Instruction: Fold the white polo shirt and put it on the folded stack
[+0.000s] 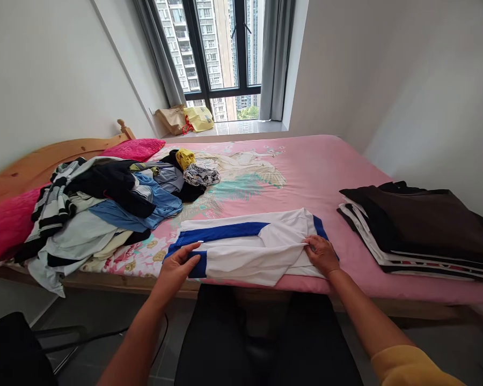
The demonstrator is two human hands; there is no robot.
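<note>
White-and-blue top (241, 262) is lying nr the front edge of the pink bedsheet (309, 171), long axis running L-R as I'm watching; L hand (181, 261) is pinching by its blue band (199, 269), R hand (321, 254) is pinching white cloth toward the opp. end, neither nearer.

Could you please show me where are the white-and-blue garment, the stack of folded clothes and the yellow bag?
White-and-blue garment (247, 260): head view, on its white cloth, near the middle.
Stack of folded clothes (422, 225): head view, on the dark brown top piece.
Yellow bag (199, 120): head view, on its visible side.
</note>
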